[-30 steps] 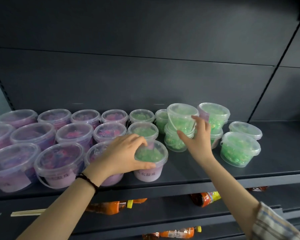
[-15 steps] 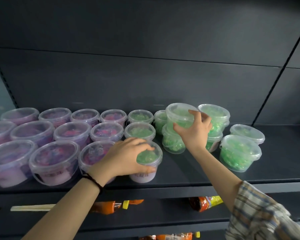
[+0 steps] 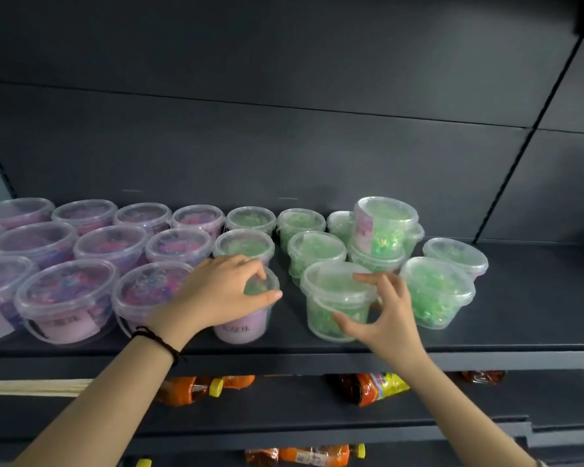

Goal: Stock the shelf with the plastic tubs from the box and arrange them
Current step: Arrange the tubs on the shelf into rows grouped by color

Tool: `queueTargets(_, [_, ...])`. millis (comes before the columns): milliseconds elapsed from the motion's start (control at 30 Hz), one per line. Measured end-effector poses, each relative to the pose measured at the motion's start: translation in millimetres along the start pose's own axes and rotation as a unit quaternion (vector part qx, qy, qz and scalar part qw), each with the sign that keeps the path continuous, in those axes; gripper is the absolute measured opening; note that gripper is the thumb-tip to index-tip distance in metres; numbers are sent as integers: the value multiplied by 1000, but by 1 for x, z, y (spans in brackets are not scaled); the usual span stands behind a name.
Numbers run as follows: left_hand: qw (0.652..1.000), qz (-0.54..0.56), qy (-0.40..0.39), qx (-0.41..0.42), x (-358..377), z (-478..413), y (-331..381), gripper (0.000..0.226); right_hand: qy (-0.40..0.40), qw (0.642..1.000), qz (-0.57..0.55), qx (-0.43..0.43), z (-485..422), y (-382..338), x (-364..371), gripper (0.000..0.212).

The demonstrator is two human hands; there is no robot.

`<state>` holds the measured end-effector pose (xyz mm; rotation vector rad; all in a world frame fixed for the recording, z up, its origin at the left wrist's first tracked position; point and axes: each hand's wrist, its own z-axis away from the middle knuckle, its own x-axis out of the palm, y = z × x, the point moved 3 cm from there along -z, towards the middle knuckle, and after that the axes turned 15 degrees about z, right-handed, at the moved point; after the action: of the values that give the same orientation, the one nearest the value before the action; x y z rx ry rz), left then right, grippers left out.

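Observation:
Clear plastic tubs fill a dark shelf [image 3: 526,335]: purple-filled tubs [image 3: 64,294] in rows on the left, green-filled ones [image 3: 317,247] in the middle and right. My left hand [image 3: 216,291] grips the lid of a front-row tub with a pink label [image 3: 240,328]. Just to its right stands a green tub [image 3: 331,294] at the shelf's front, and my right hand [image 3: 388,318] holds it with the thumb low on its side and the fingers over the lid's edge. Behind it, one green tub [image 3: 385,224] sits tilted on top of another.
Two more green tubs [image 3: 435,291] stand at the right end of the group, with bare shelf beyond them. On the lower shelves lie orange drink bottles [image 3: 375,389] and a bundle of pale wooden sticks [image 3: 41,387]. A dark back panel rises behind the tubs.
My right hand lifted a green tub off the stack at the back and brought it down to the front row. My left hand stayed on the pink-labelled tub.

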<state>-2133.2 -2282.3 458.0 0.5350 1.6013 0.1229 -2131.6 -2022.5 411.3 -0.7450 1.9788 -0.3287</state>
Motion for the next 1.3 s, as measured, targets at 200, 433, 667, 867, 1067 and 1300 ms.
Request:
queueTargets(200, [996, 8, 70, 57, 12, -6, 20, 80, 1, 999, 31, 25, 14, 4, 24, 78])
queueTargets(433, [992, 19, -2, 125, 38, -13, 64, 75, -26, 997, 61, -34, 21, 4, 19, 99])
queueTargets(667, [992, 16, -29, 123, 44, -22, 84, 68, -124, 984, -128, 15, 4, 25, -2, 46])
queueTargets(867, [987, 57, -78, 132, 42, -34, 78, 69, -144, 980, -137, 21, -16, 24, -5, 33])
queueTargets(1067, [985, 34, -105, 135, 15, -32, 38, 47, -140, 985, -100, -21, -12, 20, -4, 23])
queueTargets(1300, [992, 65, -70, 81, 19, -28, 42, 56, -151, 984, -69, -71, -34, 10, -2, 8])
